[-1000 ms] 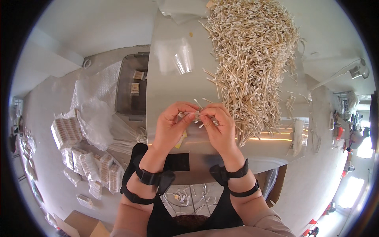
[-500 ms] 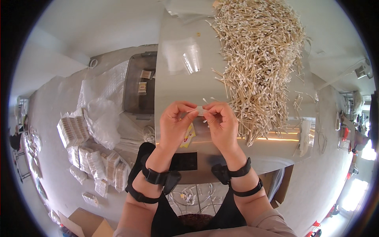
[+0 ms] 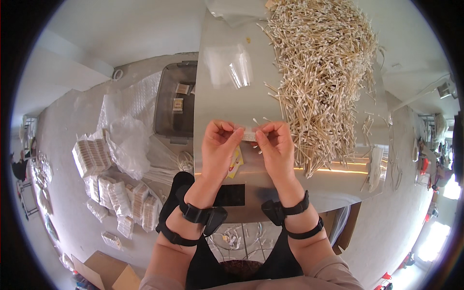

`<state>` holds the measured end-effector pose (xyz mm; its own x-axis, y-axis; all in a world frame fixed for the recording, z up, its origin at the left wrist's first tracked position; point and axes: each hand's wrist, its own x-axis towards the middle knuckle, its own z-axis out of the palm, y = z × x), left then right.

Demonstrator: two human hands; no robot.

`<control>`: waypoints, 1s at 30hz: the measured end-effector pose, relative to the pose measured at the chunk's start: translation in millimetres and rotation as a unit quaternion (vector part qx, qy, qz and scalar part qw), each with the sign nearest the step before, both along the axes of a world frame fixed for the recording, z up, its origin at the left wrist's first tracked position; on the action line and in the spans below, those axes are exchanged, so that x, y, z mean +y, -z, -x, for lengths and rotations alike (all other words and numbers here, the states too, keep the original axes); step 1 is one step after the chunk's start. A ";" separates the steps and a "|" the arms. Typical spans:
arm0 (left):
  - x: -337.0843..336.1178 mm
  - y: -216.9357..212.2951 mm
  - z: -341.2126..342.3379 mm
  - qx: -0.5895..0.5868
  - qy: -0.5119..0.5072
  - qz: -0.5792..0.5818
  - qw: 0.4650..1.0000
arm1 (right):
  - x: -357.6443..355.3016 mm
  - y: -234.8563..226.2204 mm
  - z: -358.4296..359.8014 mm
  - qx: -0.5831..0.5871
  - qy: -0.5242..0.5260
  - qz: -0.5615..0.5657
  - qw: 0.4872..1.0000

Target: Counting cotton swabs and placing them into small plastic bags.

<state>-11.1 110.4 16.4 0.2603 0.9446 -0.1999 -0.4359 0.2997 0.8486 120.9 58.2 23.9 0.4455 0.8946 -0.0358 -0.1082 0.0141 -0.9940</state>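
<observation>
My left hand (image 3: 218,150) and my right hand (image 3: 277,149) are close together over the metal table (image 3: 227,108). Between thumbs and fingers they pinch the two ends of a small clear-wrapped pack of cotton swabs (image 3: 249,136), whose white tips show in a row. The fingers hide part of the wrapper. Just right of my right hand lies a big heap of loose cotton swabs (image 3: 324,87) with wooden sticks and white tips. A yellow and white card (image 3: 235,163) lies beside my left wrist.
Clear plastic bags (image 3: 240,67) lie farther back on the table. At its left stands a grey bin (image 3: 166,121) with a few packs inside. Packed bundles (image 3: 94,157) are piled on the floor at left. A dark flat rectangle (image 3: 230,195) lies near the front edge.
The pack between my hands has turned so that its row of white tips shows. My hands stay together and their thumbs have shifted along it. The view has moved slightly.
</observation>
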 end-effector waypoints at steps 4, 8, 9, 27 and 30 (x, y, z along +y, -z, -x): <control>-0.5 -3.8 2.7 0.009 0.013 0.006 1.000 | -2.2 -1.0 -2.3 0.008 -0.029 0.024 0.999; -0.1 -0.9 2.7 -0.027 0.011 0.016 0.999 | -0.5 -5.5 -1.4 0.074 -0.033 0.035 0.996; -0.6 -2.0 1.8 -0.036 0.011 0.015 0.999 | -1.2 -6.9 -3.2 0.066 -0.045 0.042 0.996; 1.9 -26.2 11.5 0.131 0.217 -0.020 0.967 | -7.4 -33.0 -18.3 -0.105 -0.040 -0.001 0.994; -1.0 -13.9 9.0 0.034 0.157 -0.038 0.986 | -6.9 -33.9 -16.2 -0.149 -0.049 0.010 0.988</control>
